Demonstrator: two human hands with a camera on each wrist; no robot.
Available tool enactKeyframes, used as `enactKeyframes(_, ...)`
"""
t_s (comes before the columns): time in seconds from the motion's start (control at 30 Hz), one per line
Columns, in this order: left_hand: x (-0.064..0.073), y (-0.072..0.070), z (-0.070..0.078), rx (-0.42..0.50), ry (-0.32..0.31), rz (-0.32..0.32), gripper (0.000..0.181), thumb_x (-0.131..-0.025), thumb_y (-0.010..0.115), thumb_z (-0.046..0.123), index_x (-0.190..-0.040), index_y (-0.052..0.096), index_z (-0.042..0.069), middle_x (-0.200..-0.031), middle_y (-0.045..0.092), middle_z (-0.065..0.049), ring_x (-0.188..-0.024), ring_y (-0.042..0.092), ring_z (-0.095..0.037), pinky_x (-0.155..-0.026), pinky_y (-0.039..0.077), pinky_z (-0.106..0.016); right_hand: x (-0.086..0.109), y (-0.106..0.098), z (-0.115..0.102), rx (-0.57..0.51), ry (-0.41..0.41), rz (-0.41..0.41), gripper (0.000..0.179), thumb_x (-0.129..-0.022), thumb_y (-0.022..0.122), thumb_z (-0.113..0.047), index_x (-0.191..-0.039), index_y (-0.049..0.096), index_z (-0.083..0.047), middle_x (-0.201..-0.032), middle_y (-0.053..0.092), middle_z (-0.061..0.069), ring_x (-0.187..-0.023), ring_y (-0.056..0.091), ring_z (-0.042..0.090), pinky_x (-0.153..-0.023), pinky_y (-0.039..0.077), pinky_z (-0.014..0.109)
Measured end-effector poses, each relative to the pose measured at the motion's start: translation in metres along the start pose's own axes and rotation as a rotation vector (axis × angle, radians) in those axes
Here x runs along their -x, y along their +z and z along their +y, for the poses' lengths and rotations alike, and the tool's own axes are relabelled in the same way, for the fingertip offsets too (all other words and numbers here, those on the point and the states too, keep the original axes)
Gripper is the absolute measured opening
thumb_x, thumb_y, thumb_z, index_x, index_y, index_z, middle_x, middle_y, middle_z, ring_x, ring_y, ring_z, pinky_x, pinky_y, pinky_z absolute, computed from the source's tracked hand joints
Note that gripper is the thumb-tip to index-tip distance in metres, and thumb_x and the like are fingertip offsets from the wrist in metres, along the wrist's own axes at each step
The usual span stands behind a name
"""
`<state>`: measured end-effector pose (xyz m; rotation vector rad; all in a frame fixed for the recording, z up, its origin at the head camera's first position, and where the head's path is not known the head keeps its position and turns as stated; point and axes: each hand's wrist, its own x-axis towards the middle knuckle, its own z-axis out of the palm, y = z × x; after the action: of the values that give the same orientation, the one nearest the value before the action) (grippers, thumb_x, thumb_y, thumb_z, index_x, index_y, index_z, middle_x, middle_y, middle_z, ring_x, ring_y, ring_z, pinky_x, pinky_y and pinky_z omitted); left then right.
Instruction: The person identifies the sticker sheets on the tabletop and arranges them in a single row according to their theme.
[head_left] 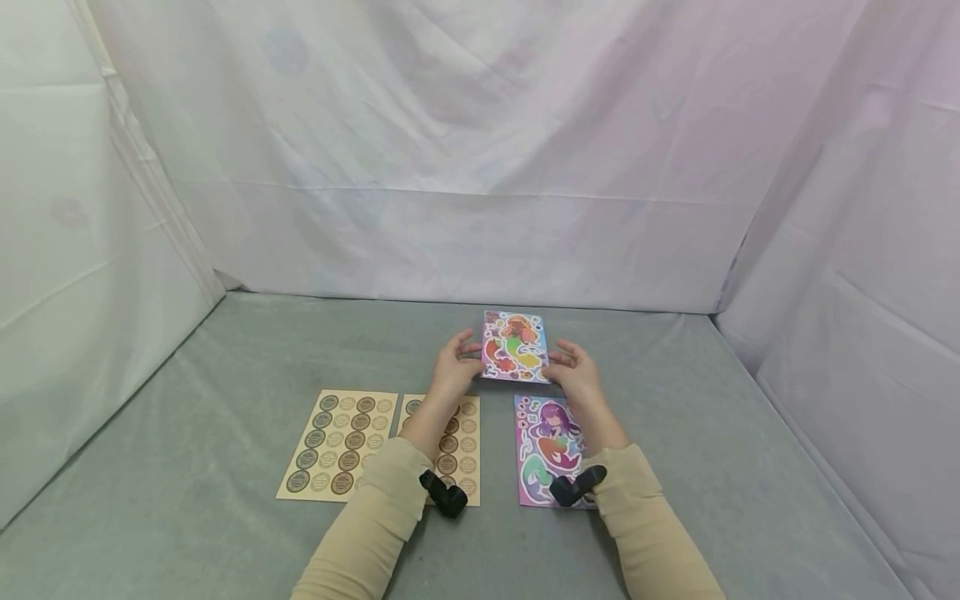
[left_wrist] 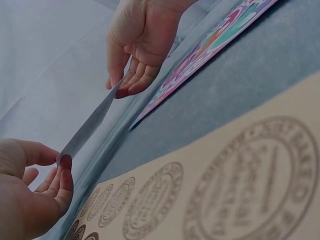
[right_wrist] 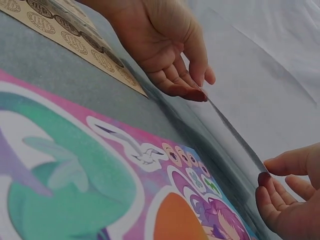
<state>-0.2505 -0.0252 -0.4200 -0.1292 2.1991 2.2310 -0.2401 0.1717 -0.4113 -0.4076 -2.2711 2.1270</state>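
Note:
Between both hands a small colorful sticker sheet (head_left: 515, 347) is held up above the table, its mermaid-like figures facing the head camera. My left hand (head_left: 453, 367) pinches its left edge between thumb and fingers. On the opposite edge, my right hand (head_left: 576, 373) pinches it the same way. Edge-on in the left wrist view, the sheet (left_wrist: 90, 125) looks thin and flat. Below my right forearm lies a mermaid sticker sheet (head_left: 536, 442), partly covered by the sleeve. Under my left forearm is a tan sheet of round stickers (head_left: 468, 450), also partly hidden.
A second tan sheet of round stickers (head_left: 337, 446) lies left of the first. The grey-green cloth tabletop (head_left: 712, 433) runs back to white fabric curtains (head_left: 480, 242) behind and on both sides. Each wrist carries a black camera mount (head_left: 447, 496).

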Motion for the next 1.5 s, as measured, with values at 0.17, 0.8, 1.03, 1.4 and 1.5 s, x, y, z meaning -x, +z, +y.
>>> enactKeyframes(0.17, 0.001, 0.0, 0.003, -0.005, -0.002, -0.003, 0.068, -0.078, 0.062, -0.014, -0.141, 0.045, 0.006, -0.118, 0.06, -0.015, -0.094, 0.063, -0.026, -0.08, 0.053, -0.031, 0.001, -0.001, -0.002, 0.011, 0.006, -0.001, 0.066, -0.083, 0.061, 0.01, -0.144, 0.04, -0.007, -0.129, 0.053, 0.017, -0.112, 0.053, 0.031, -0.095, 0.045, 0.038)
enactKeyframes(0.8, 0.004, -0.007, 0.014, 0.017, 0.048, -0.122, 0.068, -0.078, 0.065, -0.011, -0.142, 0.043, 0.003, -0.099, 0.062, -0.013, -0.075, 0.061, -0.019, -0.077, 0.055, -0.039, 0.007, -0.013, -0.013, 0.115, -0.077, -0.06, 0.066, -0.087, 0.063, 0.002, -0.147, 0.036, -0.007, -0.127, 0.054, 0.019, -0.111, 0.055, 0.032, -0.094, 0.047, 0.039)
enactKeyframes(1.03, 0.005, -0.008, 0.018, -0.02, 0.088, -0.162, 0.066, -0.08, 0.063, -0.011, -0.141, 0.044, 0.002, -0.088, 0.062, -0.011, -0.07, 0.061, -0.018, -0.077, 0.054, -0.044, 0.006, -0.018, -0.016, 0.134, -0.097, -0.096, 0.069, -0.087, 0.064, 0.003, -0.148, 0.035, -0.008, -0.122, 0.053, 0.019, -0.102, 0.058, 0.027, -0.086, 0.052, 0.031)
enactKeyframes(1.4, 0.007, -0.01, 0.025, -0.045, 0.097, -0.203, 0.065, -0.082, 0.063, -0.007, -0.143, 0.043, 0.007, -0.085, 0.064, -0.01, -0.069, 0.062, -0.017, -0.071, 0.054, -0.035, 0.011, -0.028, -0.024, 0.193, -0.165, -0.169, 0.068, -0.086, 0.066, 0.0, -0.147, 0.036, -0.004, -0.115, 0.057, 0.018, -0.097, 0.06, 0.026, -0.081, 0.053, 0.033)
enactKeyframes(1.5, 0.008, -0.01, 0.027, -0.042, 0.104, -0.218, 0.066, -0.082, 0.064, -0.007, -0.143, 0.042, 0.005, -0.084, 0.065, -0.011, -0.069, 0.062, -0.019, -0.073, 0.054, -0.04, 0.011, -0.031, -0.027, 0.198, -0.157, -0.174, 0.067, -0.086, 0.065, 0.0, -0.147, 0.036, -0.005, -0.118, 0.056, 0.02, -0.097, 0.06, 0.027, -0.082, 0.053, 0.034)
